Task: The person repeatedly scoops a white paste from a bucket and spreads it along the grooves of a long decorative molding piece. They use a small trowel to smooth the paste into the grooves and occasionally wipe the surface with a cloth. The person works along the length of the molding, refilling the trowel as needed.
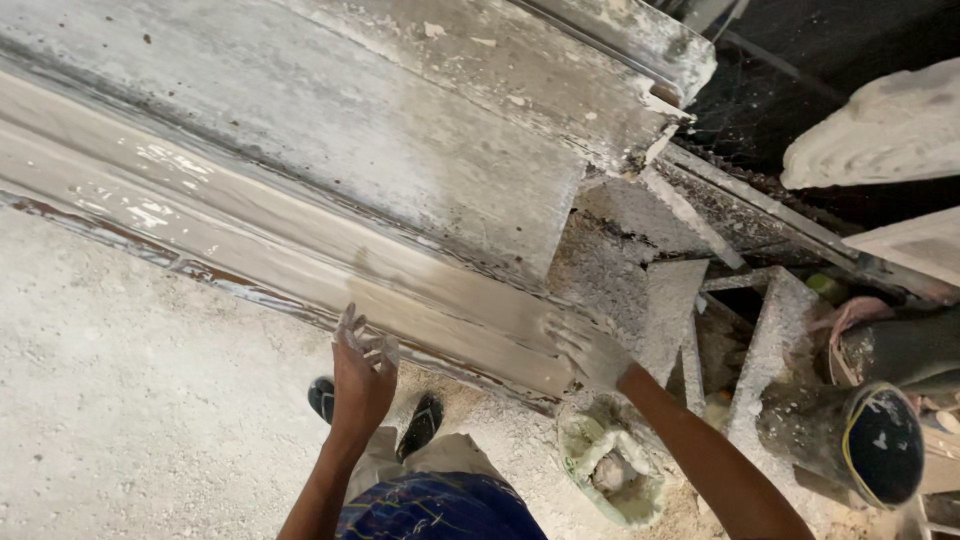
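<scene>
Head view: left hand plaster-coated, fingers apart, gripping nothing, hovering at the near edge of the long wet grey plaster moulding. Right hand flat, fingers spread, pressing the moulding's end face. White plaster-filled sack lies on the dusty floor, just below the right hand.

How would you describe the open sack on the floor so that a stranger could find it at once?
Start at the long wet plaster mould that runs across the bench, and follow it to its near end, where the right hand presses on it. Straight below that hand, on the dusty floor, sits the sack. Unlike the dark bucket nearby, it is pale green, crumpled and caked with white plaster.
</scene>
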